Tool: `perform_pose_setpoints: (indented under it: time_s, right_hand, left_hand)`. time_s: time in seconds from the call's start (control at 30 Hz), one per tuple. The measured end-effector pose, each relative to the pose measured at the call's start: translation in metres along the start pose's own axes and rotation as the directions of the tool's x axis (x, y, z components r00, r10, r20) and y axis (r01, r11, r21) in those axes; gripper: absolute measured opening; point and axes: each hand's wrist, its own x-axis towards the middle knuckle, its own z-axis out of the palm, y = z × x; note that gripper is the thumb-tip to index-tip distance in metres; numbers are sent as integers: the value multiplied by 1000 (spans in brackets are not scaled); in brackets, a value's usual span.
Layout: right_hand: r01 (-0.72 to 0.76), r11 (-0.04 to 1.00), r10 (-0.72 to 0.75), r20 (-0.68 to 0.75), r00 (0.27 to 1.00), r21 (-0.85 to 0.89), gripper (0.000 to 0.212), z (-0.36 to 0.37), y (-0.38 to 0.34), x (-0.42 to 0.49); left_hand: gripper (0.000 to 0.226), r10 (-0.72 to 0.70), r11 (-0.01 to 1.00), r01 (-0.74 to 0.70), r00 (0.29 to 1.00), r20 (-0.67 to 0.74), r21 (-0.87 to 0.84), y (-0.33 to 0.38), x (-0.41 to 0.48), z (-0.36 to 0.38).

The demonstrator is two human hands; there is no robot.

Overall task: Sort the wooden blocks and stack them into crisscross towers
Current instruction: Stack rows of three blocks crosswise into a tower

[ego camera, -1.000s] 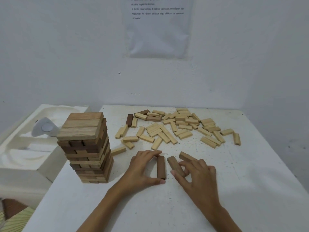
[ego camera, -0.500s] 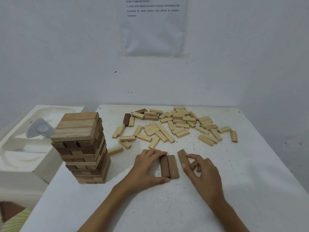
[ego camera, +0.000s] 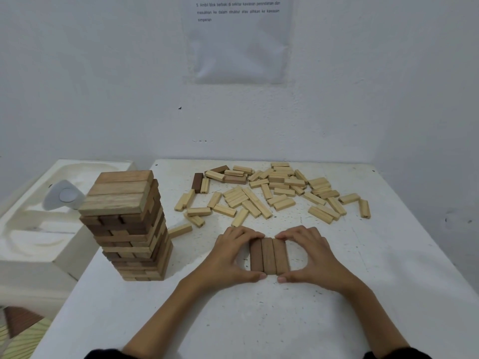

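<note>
Three brown wooden blocks [ego camera: 269, 256] lie side by side as one flat row on the white table [ego camera: 259, 320], in front of me. My left hand [ego camera: 228, 257] cups the row from the left, fingers on its far end and thumb at its near end. My right hand [ego camera: 311, 257] cups it from the right in the same way. A tall crisscross tower [ego camera: 129, 226] of mixed light and dark blocks stands at the table's left edge. Several loose pale blocks [ego camera: 272, 195] are scattered across the far half, with a dark block [ego camera: 197, 182] among them.
A white basin-like tray [ego camera: 33, 229] with a grey rounded object [ego camera: 64, 195] stands left of the table, lower than its top. White walls close the far and right sides. A printed sheet [ego camera: 238, 37] hangs on the far wall.
My right hand has slid the second and third brown blocks leftwards against the first one. All three now form one tight row, with both hands squeezing it from the sides.
</note>
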Motion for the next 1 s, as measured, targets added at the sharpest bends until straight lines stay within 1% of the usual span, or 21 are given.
perform_pose_setpoints:
  time_s: [0.07,0.17,0.3,0.4,0.47,0.53,0.73,0.83,1.0]
  right_hand:
    - [13,1000,-13,1,1000,-2,73,0,-1,1]
    - [21,1000,-21,15,1000,0,75,2,-3,0]
    - [27,1000,-27,-13,1000,8,73,5,-7,1]
    - [41,998,-39,-33,999,54,69,4,-11,-1]
    - [59,993,-53,-58,997,105,66,0,-17,-3]
    - [87,989,-77,-89,993,119,66,-9,-26,-6]
    - [217,974,-204,-174,963,60,66,-58,-68,-7]
    - [259,965,-243,-219,945,45,64,-80,-92,-4]
    - [299,954,-289,-256,922,2,64,-104,-130,5]
  left_hand:
    - [71,7,1000,-7,1000,-2,-13,0,0,0]
    - [70,11,1000,-11,1000,-9,-19,0,-1,1]
    - [71,-1,998,0,1000,-20,-59,1,-1,-1]
    - [72,0,995,0,1000,-9,-97,7,-3,-6]
    - [69,15,993,-16,1000,-7,-116,14,-5,-13]
    - [65,42,992,-43,999,-14,-121,24,-7,-25]
    - [65,127,990,-131,989,-71,-60,64,-12,-75]
    - [69,183,983,-182,975,-126,22,82,-12,-102]
    - [64,249,965,-229,951,-185,124,107,-20,-146]
